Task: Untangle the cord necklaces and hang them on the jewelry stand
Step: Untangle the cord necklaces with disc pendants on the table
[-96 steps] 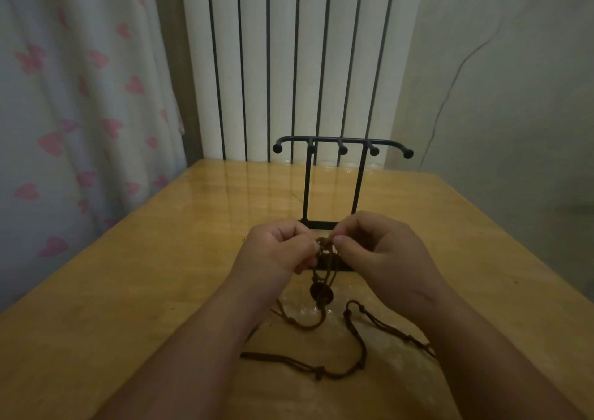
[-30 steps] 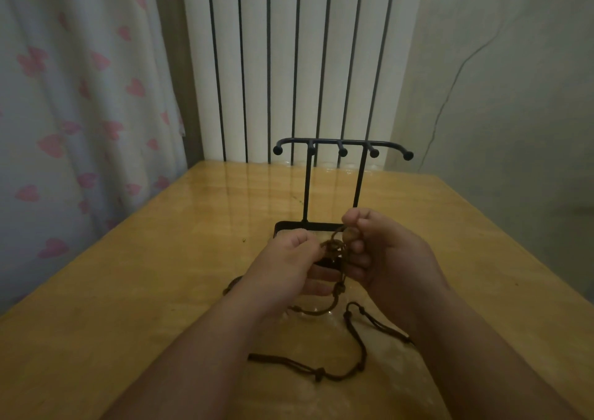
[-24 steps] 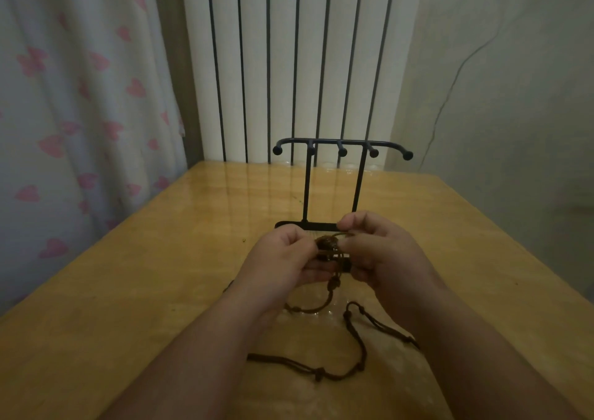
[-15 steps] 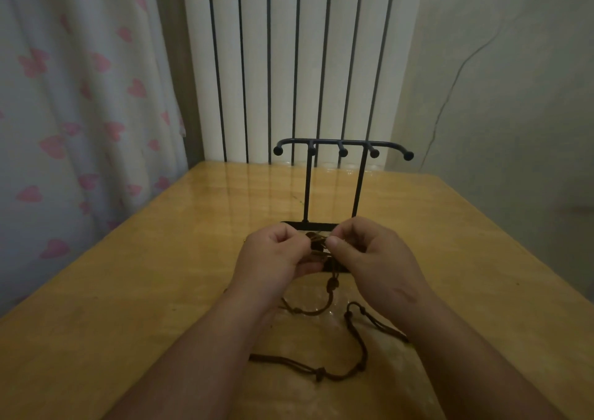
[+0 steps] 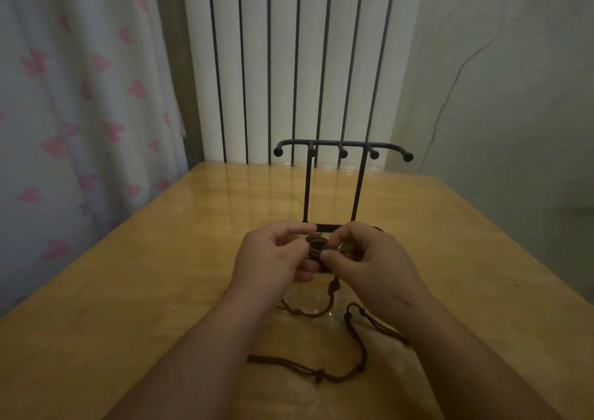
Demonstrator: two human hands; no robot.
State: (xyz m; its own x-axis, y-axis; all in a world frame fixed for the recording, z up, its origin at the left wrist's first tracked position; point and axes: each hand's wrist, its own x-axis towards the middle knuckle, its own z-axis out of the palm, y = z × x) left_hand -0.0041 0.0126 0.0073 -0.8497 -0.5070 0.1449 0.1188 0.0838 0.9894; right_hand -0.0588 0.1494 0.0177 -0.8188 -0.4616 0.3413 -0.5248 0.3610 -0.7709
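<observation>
Indoors, wooden table [image 5: 128,291], jewelry stand [image 5: 343,152], radiator [image 5: 283,66], curtain [image 5: 80,98]

Single wide-angle head cam, worn at near edge of table [image 5: 144,291], faces fwd & down toward 12 o'clock, close on left hand [image 5: 270,259] & right hand [image 5: 369,259] at centre, jewelry stand [image 5: 342,145] just beyond at 12, curtain [image 5: 80,98] at 10.

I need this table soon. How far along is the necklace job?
Done: nothing; the hooks of the jewelry stand are bare. In hand: the left hand and right hand both pinch the cord tangle, raised in front of the stand's base. Left: separating the necklaces, whose loose cords trail on the table, then hanging each one.
</observation>
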